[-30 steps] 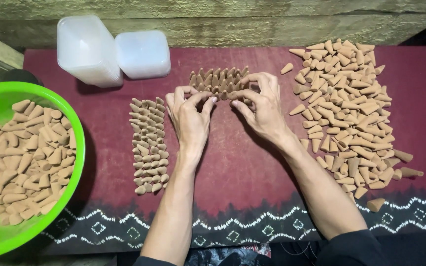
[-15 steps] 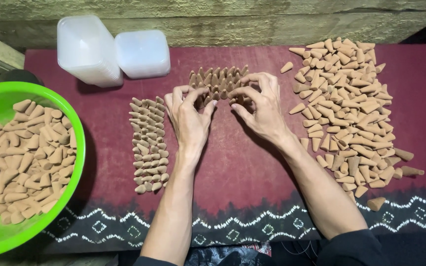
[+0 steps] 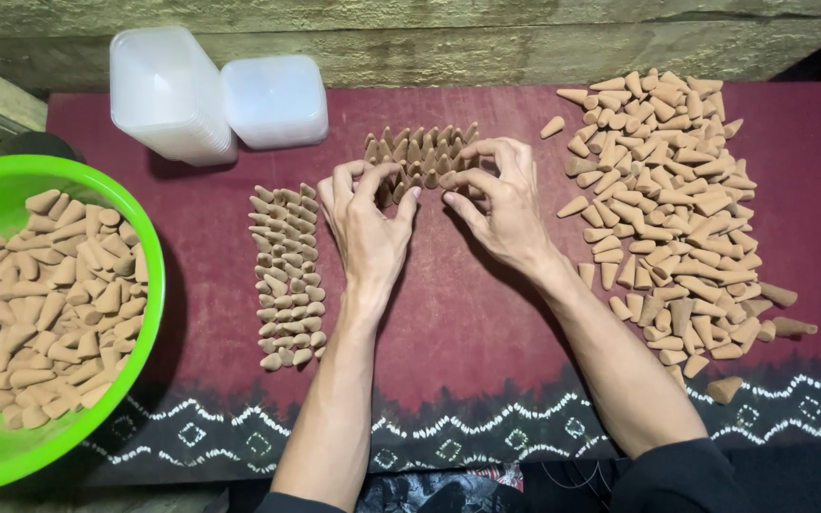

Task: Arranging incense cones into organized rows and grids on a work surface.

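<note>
My left hand (image 3: pixel 368 223) and my right hand (image 3: pixel 498 204) rest on a dark red cloth (image 3: pixel 448 323) with their fingertips against a small block of upright tan cones (image 3: pixel 420 152), one hand at each side of it. The fingers are curled and pinch at cones on the block's near edge; I cannot tell whether a single cone is gripped. A long strip of neatly packed cones (image 3: pixel 287 275) lies just left of my left hand. A wide loose heap of cones (image 3: pixel 672 204) spreads to the right of my right hand.
A bright green bowl (image 3: pixel 149 275) holding many cones sits at the left edge. Two translucent white plastic containers (image 3: pixel 168 90) (image 3: pixel 276 100) stand at the back left. Rough wooden planks (image 3: pixel 486 33) run along the far side. The cloth's near border has a white zigzag pattern (image 3: pixel 486 437).
Both hands stay at the upright block; the fingers have shifted slightly along its near edge. Nothing else has moved.
</note>
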